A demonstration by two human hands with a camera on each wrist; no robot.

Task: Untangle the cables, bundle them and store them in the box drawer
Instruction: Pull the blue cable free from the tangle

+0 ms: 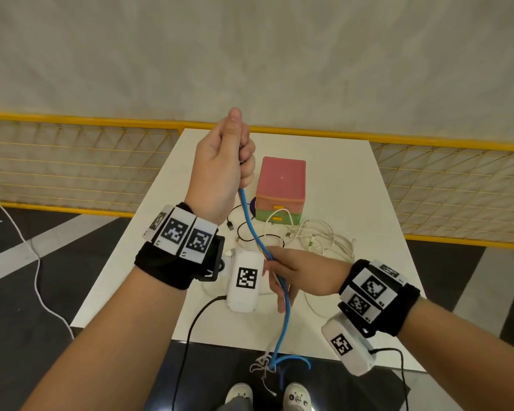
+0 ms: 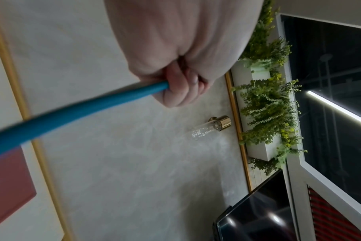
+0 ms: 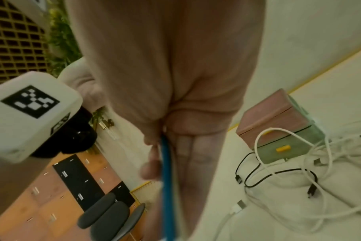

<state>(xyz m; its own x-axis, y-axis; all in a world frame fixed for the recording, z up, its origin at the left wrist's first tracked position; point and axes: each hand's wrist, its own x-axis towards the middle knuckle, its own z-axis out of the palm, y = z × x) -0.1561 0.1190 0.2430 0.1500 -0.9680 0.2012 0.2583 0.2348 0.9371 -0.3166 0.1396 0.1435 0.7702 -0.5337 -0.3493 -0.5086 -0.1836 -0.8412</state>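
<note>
Table: white rectangular tabletop (image 1: pixel 339 179) lying below both grips, its near edge under the right hand
Box: small plastic drawer box (image 1: pixel 281 179) with a pink top section and a green bottom drawer with orange pulls, standing on the table beyond the lower grip and just right of the upper one; both drawers look pushed in
Loose cables: tangle of thin white and black cables (image 1: pixel 309 235) on the table in front of the box, between it and the lower grip; one white loop rises against the box front (image 3: pixel 278 130)
Blue cable: thick blue round cable (image 1: pixel 251 226) running from the upper grip down through the lower grip and past the table's near edge, where its tail curls beside a knot of thin white cord above the floor
Left hand: left hand (image 1: pixel 220 170) raised above the table, clenched in a fist round the upper end of the blue cable (image 2: pixel 72 112), thumb up
Right hand: right hand (image 1: pixel 297 271) lower and nearer the body, fingers mostly straight and pointing left, thumb pinching the blue cable (image 3: pixel 166 171) against them
</note>
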